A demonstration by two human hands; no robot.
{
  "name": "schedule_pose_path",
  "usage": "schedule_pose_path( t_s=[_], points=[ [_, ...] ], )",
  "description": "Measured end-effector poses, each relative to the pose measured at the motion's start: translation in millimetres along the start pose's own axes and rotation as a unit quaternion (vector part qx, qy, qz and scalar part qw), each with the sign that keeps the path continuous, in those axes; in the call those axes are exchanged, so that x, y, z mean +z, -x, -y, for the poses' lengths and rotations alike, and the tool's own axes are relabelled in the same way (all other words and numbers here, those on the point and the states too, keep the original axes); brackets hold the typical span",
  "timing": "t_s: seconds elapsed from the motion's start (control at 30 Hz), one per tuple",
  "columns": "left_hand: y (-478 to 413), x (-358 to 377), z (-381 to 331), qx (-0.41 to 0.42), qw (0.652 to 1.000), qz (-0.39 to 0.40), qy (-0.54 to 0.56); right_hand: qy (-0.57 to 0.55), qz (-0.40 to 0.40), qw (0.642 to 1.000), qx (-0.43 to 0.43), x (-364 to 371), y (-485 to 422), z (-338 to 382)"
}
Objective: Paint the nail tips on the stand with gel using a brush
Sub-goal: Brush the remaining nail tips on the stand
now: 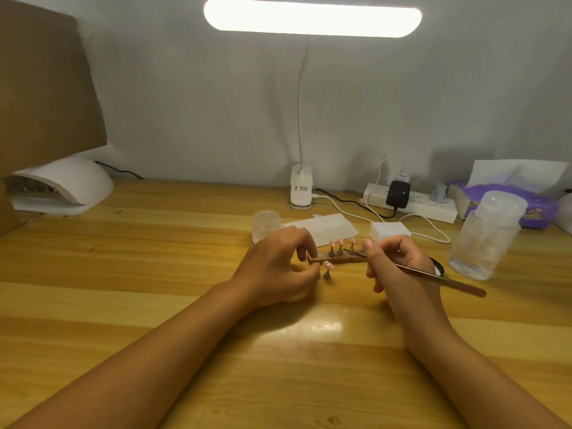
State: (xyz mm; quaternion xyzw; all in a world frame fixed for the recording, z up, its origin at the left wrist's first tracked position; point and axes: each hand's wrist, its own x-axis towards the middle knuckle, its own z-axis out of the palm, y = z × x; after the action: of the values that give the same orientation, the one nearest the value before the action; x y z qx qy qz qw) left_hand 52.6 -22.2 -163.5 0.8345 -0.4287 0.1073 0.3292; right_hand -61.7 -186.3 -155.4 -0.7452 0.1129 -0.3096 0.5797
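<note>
A brown wooden stand (pixel 339 259) lies on the table between my hands, with three small metal pegs upright on it, two topped by pink nail tips (pixel 336 242). My left hand (pixel 278 267) pinches a separate peg with a pink nail tip (pixel 327 267) just in front of the stand. My right hand (pixel 393 264) holds a thin metallic brush (pixel 433 277); its tip points left over the stand's right end and its handle runs out to the right.
A small clear jar (pixel 265 226) and white paper (pixel 325 229) lie behind the stand, with a white block (pixel 390 231) beside them. A large clear bottle (pixel 487 235) stands at right. A curing lamp (pixel 65 187) sits far left; a desk lamp base (pixel 301 188) and a power strip (pixel 411 202) stand at the back.
</note>
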Motion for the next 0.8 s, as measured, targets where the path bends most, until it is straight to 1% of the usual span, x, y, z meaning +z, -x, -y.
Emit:
schedule_pose_path(
  t_s=[0.03,0.1,0.2,0.37,0.63,0.8],
  points=[
    [-0.4,1.1,-1.0,-0.013,1.0,0.023,0.015,-0.004,-0.002,1.0,0.014,-1.1,-0.6,-0.3],
    [-1.2,4.7,-1.9,-0.037,0.998,0.045,0.02,-0.015,0.009,0.999,0.038,-1.8,-0.9,-1.1],
    [-1.4,10.4,-4.9,-0.048,0.998,0.044,0.008,-0.026,0.032,0.998,0.056,-0.8,-1.5,-2.0],
    [0.6,11.6,-7.4,-0.035,0.998,0.029,0.035,0.006,0.066,0.996,0.065,0.5,-3.4,-3.3],
    [1.4,10.6,-10.0,-0.002,1.0,0.027,0.009,0.055,0.109,0.991,0.047,2.5,-0.7,-0.1],
    [0.8,10.7,-9.2,0.003,0.999,0.033,0.017,0.098,0.098,0.989,0.048,1.3,0.0,-1.0]
  ],
)
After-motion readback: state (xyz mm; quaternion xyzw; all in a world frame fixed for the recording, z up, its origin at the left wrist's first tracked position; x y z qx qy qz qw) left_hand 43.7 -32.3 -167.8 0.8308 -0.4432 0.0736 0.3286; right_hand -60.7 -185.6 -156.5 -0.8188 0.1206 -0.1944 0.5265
